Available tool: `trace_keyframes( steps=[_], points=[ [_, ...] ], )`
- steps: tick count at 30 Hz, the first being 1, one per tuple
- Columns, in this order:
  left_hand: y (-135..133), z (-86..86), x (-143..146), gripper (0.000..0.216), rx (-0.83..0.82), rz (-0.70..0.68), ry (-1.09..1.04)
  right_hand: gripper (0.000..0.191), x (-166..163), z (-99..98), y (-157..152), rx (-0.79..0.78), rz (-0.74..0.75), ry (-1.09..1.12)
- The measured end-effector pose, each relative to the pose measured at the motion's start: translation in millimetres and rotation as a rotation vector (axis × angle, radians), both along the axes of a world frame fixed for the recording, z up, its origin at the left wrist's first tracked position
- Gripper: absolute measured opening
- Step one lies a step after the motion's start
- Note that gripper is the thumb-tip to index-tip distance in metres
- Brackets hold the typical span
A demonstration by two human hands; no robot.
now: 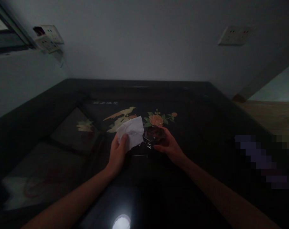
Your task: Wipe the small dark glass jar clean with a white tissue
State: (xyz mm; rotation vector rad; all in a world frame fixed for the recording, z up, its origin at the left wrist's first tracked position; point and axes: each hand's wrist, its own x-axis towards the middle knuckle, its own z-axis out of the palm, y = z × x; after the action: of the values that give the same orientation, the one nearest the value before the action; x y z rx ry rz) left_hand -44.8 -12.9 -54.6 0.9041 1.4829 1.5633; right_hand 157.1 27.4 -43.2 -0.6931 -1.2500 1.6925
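Four pale Chinese characters point(105, 102) on dark tabletop point(194, 136): second 上, fourth 花; others unclear.

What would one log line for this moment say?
left hand: holds white sheet | right hand: holds dark, shiny object | beneath: glossy black tabletop with flower print | light: dim

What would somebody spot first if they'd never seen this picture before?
Probably the bright white sheet in the left hand, near the middle, beside the dark shiny dish in the right hand. Next might come the round white glow at the bottom edge, then the orange flower just beyond the dish.
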Motion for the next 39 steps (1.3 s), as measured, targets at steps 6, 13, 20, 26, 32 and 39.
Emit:
trace_keyframes(
  steps=[6,13,20,26,32,39],
  points=[
    [-13.1,15.1,3.3,0.033,0.304,-0.404,0.429,0.072,-3.2,-2.8,-2.5,-0.050,0.159,0.011],
    [-18.8,18.9,4.6,0.050,0.586,-0.641,0.894,0.069,1.5,0.4,-1.3,-0.053,0.126,0.031],
    [-21.6,20.0,7.7,0.058,0.587,-0.695,1.095,0.065,4.3,0.5,-1.9,0.066,0.130,-0.062],
    [-21.8,24.7,12.9,0.041,0.575,-0.624,1.318,0.064,6.1,3.7,-3.2,0.129,0.164,-0.109],
    [-22.0,29.5,15.4,0.038,0.578,-0.558,1.420,0.057,3.5,1.5,-7.7,-0.006,0.215,0.040],
    [-25.8,29.8,15.0,0.044,0.628,-0.682,1.310,0.055,0.5,-0.2,-8.0,-0.073,0.266,0.101]
  ],
)
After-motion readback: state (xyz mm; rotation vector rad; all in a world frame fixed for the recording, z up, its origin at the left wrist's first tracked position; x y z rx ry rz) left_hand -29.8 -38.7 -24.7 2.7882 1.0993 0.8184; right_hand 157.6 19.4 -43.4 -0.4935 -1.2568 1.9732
